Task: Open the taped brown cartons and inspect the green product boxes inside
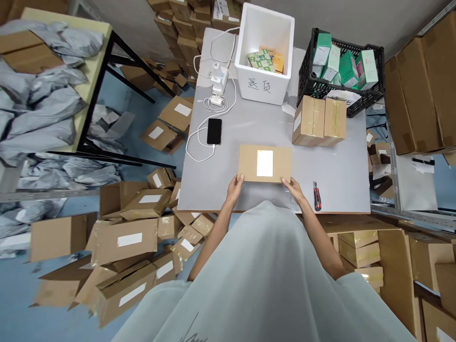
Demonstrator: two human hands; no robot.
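A flat brown cardboard box (pixel 247 161) with a white label (pixel 264 163) on top is between my two hands, over the grey table (pixel 213 190). My left hand (pixel 234 188) grips its near left corner, thumb on the upper face. At the near right corner my right hand (pixel 292 187) grips it the same way. The fingers beneath the box are hidden. To the right of my right hand lies a red and black utility knife (pixel 317 197). Two taped cartons (pixel 318 121) stand side by side behind it.
A white foam bin (pixel 263 85) holding small packs and a black crate (pixel 306 78) of green boxes stand at the back. A phone (pixel 214 131) charges beside a power strip (pixel 219 78). Cardboard boxes (pixel 124 240) crowd the floor at left; a large carton (pixel 395 275) is near right.
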